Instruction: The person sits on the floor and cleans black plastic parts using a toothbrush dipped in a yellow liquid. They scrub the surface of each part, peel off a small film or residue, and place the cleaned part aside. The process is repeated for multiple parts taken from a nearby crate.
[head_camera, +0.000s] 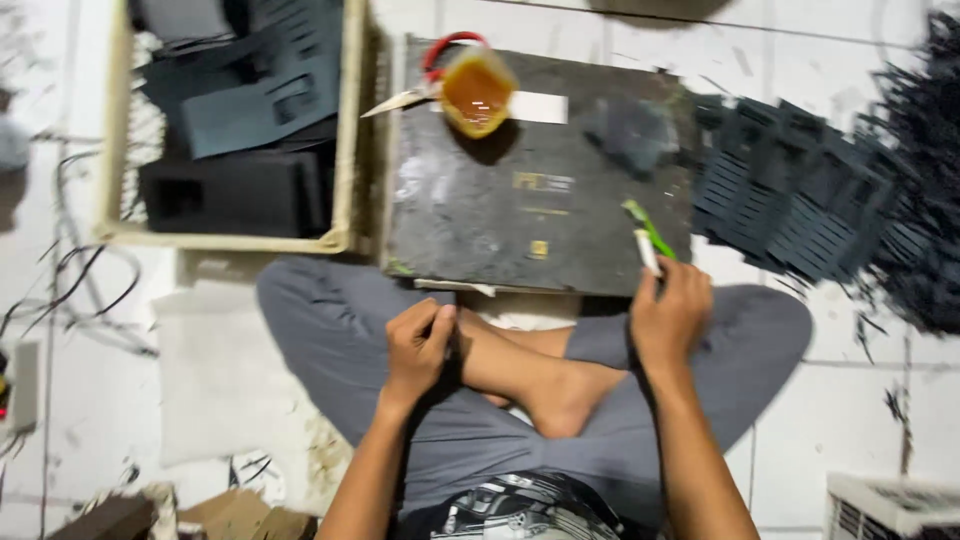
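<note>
A white rectangular label is seen on the dark board, well beyond both hands.

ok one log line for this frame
right hand: holds green-and-white tool | left hand: pinching small dark piece, unclear | dark work board: glue cup

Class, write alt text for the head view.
A person sits cross-legged on a tiled floor, right hand gripping a green-and-white tool over a dark board, left hand on the lap. A crate of dark foam pieces stands left.
</note>
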